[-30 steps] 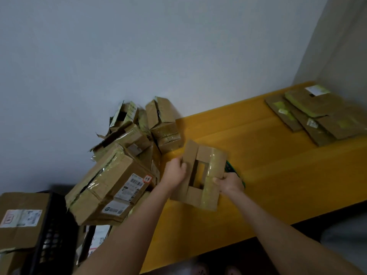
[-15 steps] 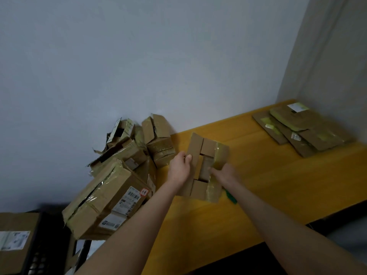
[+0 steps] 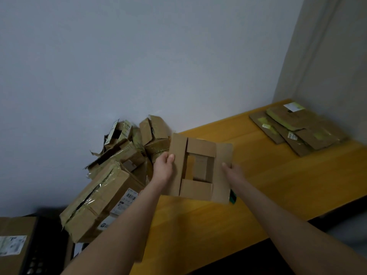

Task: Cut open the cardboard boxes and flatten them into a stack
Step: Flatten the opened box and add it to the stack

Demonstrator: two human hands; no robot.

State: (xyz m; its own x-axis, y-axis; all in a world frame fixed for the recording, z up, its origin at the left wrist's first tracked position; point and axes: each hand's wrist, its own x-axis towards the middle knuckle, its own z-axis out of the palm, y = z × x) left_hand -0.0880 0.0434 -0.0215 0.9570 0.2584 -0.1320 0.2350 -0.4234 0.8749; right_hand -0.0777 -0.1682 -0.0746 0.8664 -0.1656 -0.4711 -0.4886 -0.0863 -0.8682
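Note:
I hold a small opened cardboard box [image 3: 199, 169] above the yellow table [image 3: 278, 185], its four flaps spread outward and its hollow inside facing me. My left hand [image 3: 163, 167] grips the left flap, thumb on its face. My right hand [image 3: 232, 171] grips the right flap from behind, thumb on the front. A green object [image 3: 232, 196], partly hidden, pokes out below the box's lower right corner. A stack of flattened boxes [image 3: 297, 128] lies at the table's far right corner.
A heap of taped cardboard boxes [image 3: 123, 155] is piled at the table's left end against the white wall. A larger labelled box [image 3: 99, 197] leans at its front. A black crate [image 3: 39, 247] holding a box [image 3: 14, 243] sits at the lower left. The table's front edge runs diagonally.
The box's flaps have spread wider, exposing the inside. Both hands shifted outward on the side flaps, and the view tilted upward.

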